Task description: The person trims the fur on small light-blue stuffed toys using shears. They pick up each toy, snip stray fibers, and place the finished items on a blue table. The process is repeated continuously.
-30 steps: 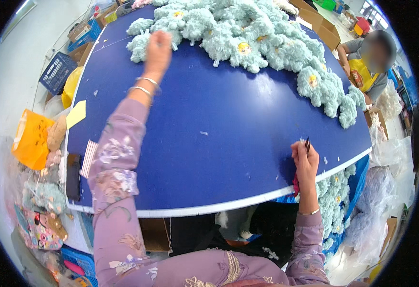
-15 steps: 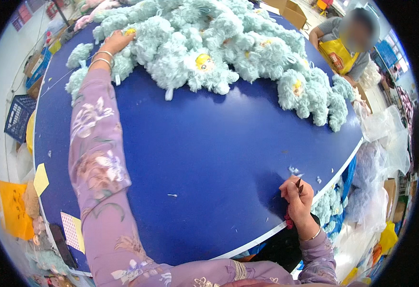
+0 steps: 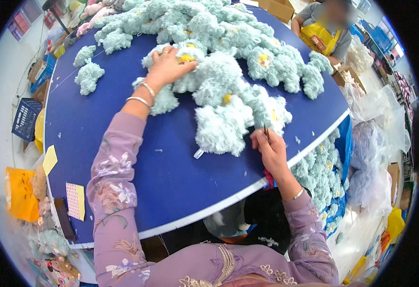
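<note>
A heap of pale blue-green fluffy plush toys (image 3: 219, 79), some with yellow-edged faces, covers the far side of a blue table (image 3: 180, 191). My left hand (image 3: 167, 68) lies over the plush at the heap's near edge, fingers curled into the fur around one toy. In my right hand (image 3: 272, 150) are small dark thread snips (image 3: 267, 133), their pointed blades sticking up past the fingers. Just beyond that hand lies a plush toy with its face showing (image 3: 272, 114). Another plush (image 3: 221, 126), with a white tag (image 3: 198, 153), sits left of it.
Two small plush pieces (image 3: 89, 76) lie apart at the left. A card with a printed grid (image 3: 75, 201) and a yellow slip (image 3: 50, 159) are near the left edge. More plush fills a blue bag (image 3: 322, 167) below the right edge. A co-worker in a yellow apron (image 3: 320, 38) stands far right.
My left hand has come nearer and to the right, and several plush toys have slid toward me with it. My right hand, still holding the snips, has moved left and farther in.
</note>
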`<state>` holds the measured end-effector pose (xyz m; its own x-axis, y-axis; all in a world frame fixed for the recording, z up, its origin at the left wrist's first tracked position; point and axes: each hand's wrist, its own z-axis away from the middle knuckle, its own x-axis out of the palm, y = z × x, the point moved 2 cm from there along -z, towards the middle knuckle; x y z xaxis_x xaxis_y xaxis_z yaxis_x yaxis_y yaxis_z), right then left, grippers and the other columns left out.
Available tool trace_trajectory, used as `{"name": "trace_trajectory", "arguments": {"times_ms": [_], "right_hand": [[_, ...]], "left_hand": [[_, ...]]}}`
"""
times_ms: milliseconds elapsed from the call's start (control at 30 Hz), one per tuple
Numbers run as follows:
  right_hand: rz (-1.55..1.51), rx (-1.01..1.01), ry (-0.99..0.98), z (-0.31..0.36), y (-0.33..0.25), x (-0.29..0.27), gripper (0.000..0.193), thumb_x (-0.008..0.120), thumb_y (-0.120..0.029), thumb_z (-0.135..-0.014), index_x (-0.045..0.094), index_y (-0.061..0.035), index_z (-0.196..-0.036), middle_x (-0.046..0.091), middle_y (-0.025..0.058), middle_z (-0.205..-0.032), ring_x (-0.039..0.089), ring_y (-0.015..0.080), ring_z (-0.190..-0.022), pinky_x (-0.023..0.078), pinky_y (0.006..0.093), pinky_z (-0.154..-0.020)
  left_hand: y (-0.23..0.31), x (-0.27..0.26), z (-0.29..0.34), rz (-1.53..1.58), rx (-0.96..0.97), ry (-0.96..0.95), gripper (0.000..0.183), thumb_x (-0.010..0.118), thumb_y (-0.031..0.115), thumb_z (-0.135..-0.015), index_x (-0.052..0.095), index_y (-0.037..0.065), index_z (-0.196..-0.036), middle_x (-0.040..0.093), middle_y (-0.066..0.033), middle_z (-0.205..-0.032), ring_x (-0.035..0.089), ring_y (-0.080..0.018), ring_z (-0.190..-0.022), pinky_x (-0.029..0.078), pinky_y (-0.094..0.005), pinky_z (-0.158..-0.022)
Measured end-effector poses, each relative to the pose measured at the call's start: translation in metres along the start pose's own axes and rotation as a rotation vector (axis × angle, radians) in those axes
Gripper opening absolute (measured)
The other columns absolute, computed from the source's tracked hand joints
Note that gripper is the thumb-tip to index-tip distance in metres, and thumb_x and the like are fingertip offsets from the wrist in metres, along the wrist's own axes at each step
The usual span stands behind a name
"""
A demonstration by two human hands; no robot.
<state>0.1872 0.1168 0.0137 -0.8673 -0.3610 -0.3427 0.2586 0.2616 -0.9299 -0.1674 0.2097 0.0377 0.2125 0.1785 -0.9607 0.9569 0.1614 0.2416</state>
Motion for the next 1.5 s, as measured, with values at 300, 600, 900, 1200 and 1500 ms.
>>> {"name": "trace_trajectory", "arguments": {"times_ms": [300,600,900,1200,1500], "right_hand": [[-0.411,0.036,0.018,0.009,0.016,-0.005,0.025,0.048,-0.023,-0.1,0.062,-0.0039,-0.093,0.056,-0.0024,-0.074,0.043,0.0037,-0.062,0.036,0.0198,-0.055],[-0.172,-0.016,-0.095,0.027,0.001,-0.01,0.028,0.045,-0.02,-0.102,0.058,0.0035,-0.092,0.056,0.0029,-0.071,0.05,0.0086,-0.068,0.042,0.024,-0.065],[-0.001,0.063,-0.1,0.015,0.0,-0.007,0.025,0.046,-0.017,-0.1,0.059,0.0025,-0.091,0.059,0.0058,-0.068,0.054,0.0127,-0.064,0.044,0.0273,-0.062],[0.007,-0.021,-0.121,0.01,0.003,-0.001,0.026,0.045,-0.019,-0.1,0.06,0.0008,-0.092,0.059,0.0055,-0.067,0.054,0.0146,-0.061,0.044,0.0284,-0.06],[-0.259,-0.063,-0.011,0.013,0.008,-0.005,0.028,0.047,-0.022,-0.1,0.06,0.0013,-0.092,0.058,0.0017,-0.069,0.051,0.0096,-0.064,0.042,0.0263,-0.061]], "left_hand": [[-0.037,-0.061,0.048,0.305,0.062,0.612,0.061,0.062,0.047,-0.086,0.058,-0.005,-0.118,0.059,-0.0256,-0.119,0.054,-0.0375,-0.115,0.04,-0.0414,-0.101],[-0.263,-0.068,0.099,-0.133,-0.568,0.687,0.082,0.06,0.064,-0.079,0.049,0.001,-0.131,0.053,-0.026,-0.127,0.048,-0.04,-0.121,0.036,-0.0505,-0.101],[-0.279,-0.013,0.047,-0.078,-0.588,0.566,0.082,0.065,0.054,-0.079,0.039,0.007,-0.14,0.046,-0.0252,-0.135,0.04,-0.0394,-0.128,0.038,-0.049,-0.101],[-0.224,-0.006,0.049,0.012,-0.33,0.582,0.062,0.068,0.029,-0.079,0.039,0.013,-0.132,0.062,-0.0283,-0.104,0.058,-0.0488,-0.096,0.045,-0.0525,-0.084],[-0.104,-0.019,0.129,0.848,-0.258,0.694,0.056,0.067,0.014,-0.086,0.037,0.004,-0.133,0.058,-0.0068,-0.093,0.056,-0.0122,-0.069,0.046,-0.0265,-0.058]]}}
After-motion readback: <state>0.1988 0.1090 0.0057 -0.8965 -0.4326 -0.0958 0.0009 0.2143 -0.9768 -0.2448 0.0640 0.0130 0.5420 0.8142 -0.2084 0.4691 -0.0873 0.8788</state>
